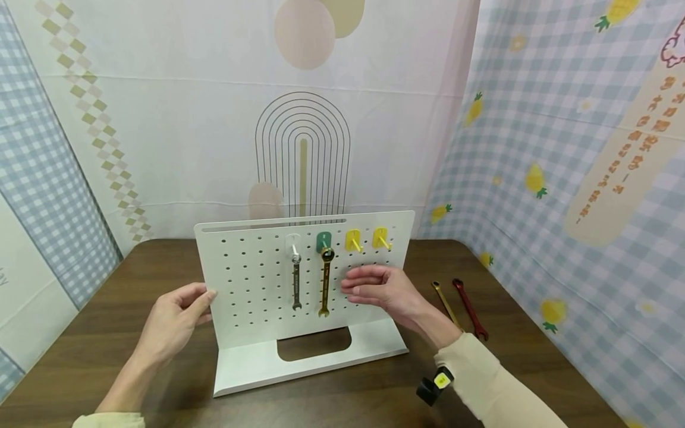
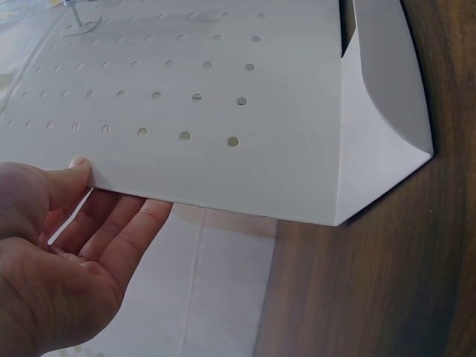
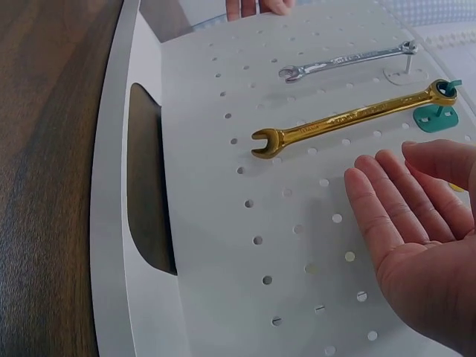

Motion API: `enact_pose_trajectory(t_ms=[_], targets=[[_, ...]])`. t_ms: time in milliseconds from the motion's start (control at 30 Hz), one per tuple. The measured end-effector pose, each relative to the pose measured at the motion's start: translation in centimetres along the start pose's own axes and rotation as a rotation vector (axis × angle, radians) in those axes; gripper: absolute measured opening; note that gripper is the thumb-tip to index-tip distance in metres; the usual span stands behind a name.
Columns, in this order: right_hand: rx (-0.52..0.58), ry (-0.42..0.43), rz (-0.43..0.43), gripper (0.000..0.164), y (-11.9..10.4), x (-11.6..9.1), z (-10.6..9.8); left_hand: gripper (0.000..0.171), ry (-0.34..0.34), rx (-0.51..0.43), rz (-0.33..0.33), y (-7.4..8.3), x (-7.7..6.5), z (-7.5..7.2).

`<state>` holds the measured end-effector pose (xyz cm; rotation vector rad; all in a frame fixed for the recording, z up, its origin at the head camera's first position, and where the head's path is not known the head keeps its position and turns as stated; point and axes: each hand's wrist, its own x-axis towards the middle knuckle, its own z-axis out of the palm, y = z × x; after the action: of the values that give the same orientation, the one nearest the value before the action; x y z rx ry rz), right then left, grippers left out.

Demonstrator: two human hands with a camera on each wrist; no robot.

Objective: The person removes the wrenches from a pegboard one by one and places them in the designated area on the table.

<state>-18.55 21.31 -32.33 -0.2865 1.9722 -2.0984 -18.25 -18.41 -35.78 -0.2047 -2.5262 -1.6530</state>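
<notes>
A white pegboard stand (image 1: 251, 303) stands upright on the table. My left hand (image 1: 173, 321) holds its left edge, thumb on the front face and fingers behind, as the left wrist view shows. A silver wrench (image 1: 297, 284) hangs from a white hook (image 1: 293, 245). Beside it, a gold wrench (image 3: 349, 119) hangs by its ring end from a green hook (image 3: 436, 117). My right hand (image 1: 385, 292) is just right of the gold wrench, in front of the board, fingers extended and holding nothing. Above this hand are two bare yellow hooks (image 1: 354, 240).
Right of the stand, another gold wrench (image 1: 445, 302) and a red wrench (image 1: 471, 309) lie on the brown wooden table (image 1: 342, 398). My right forearm partly covers that gold one. Patterned cloths (image 1: 160, 119) hang behind and at both sides.
</notes>
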Motion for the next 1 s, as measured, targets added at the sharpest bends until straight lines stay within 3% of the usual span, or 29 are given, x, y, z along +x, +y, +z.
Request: enact_pose_trajectory(t_ms=[767, 1000], targets=[[-0.008, -0.064, -0.055, 0.039, -0.1, 1.3, 1.4, 0.031, 0.004, 0.001, 0.002, 0.1, -0.1, 0.0], [-0.054, -0.068, -0.053, 0.042, -0.4, 1.6, 2.1, 0.030, -0.001, -0.005, 0.003, 0.0, 0.0, 0.0]])
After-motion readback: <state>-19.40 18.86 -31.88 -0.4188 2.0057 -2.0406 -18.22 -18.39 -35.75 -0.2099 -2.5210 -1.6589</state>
